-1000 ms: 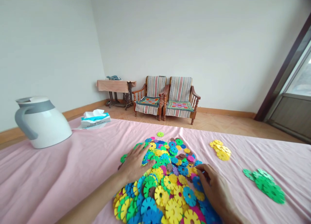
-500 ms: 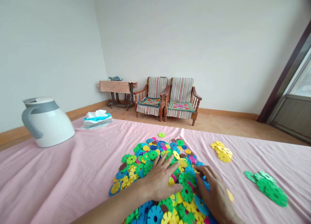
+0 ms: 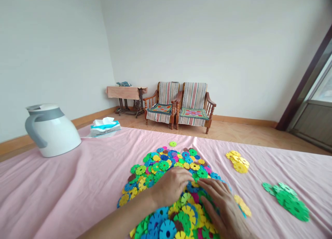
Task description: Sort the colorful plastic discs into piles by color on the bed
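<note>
Handling the mixed pile of notched discs (image 3: 190, 213) is, we judge, the step in hand. The pile lies on pink cloth (image 3: 93, 183) beneath our left hand (image 3: 172, 184), fingers curled, and right hand (image 3: 220, 201), fingers loosely bent; we cannot tell whether either grips a disc. Overlapping discs call for precise fingertip separation next.
</note>
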### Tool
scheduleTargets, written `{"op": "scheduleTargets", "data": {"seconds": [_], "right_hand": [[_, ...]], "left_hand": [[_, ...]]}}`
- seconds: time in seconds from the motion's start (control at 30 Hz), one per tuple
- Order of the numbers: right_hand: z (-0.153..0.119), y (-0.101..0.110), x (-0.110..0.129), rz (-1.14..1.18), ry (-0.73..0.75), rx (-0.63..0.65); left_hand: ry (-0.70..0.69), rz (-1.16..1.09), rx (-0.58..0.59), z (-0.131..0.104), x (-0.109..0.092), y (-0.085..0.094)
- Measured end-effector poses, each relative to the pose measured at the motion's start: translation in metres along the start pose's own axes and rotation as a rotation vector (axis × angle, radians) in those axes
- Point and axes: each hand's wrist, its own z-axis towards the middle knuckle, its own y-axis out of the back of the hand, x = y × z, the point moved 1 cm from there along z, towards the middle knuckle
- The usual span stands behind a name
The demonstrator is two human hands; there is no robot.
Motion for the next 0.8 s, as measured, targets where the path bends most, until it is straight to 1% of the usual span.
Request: {"op": "scheduleTargets", "data": {"seconds": [0.07,0.13,0.2,0.27,0.37,0.47,0.53,0.63,0.73,0.8], "right_hand": [[0.003,0.002,0.007,-0.019,0.038,0.077],[0.004,0.002,0.01,-0.029,0.028,0.102],[0.004,0.002,0.008,-0.023,0.005,0.094],[0.003,0.0,0.005,-0.013,-0.013,0.078],[0.002,-0.002,0.0,-0.013,-0.04,0.055],[0.001,-0.003,-0.002,-0.023,-0.063,0.069],[0.0,-0.004,-0.002,-0.029,-0.066,0.082],[0.001,-0.004,-0.001,-0.046,-0.067,0.084],[0.002,-0.003,0.0,-0.064,-0.061,0.069],[0.004,-0.002,0.001,-0.071,-0.049,0.051]], "left_hand": [[0.098,0.108,-0.066,-0.001,0.014,0.006],[0.157,0.219,-0.059,0.0,0.026,0.009],[0.167,0.291,-0.015,0.002,0.034,0.01],[0.159,0.312,0.02,0.005,0.039,0.008],[0.155,0.323,0.041,0.009,0.043,0.003],[0.169,0.328,0.031,0.013,0.044,0.001],[0.206,0.329,-0.002,0.017,0.046,0.001],[0.311,0.329,-0.09,0.025,0.055,0.005],[0.46,0.322,-0.181,0.04,0.072,0.011],[0.573,0.307,-0.21,0.053,0.088,0.014]]}}
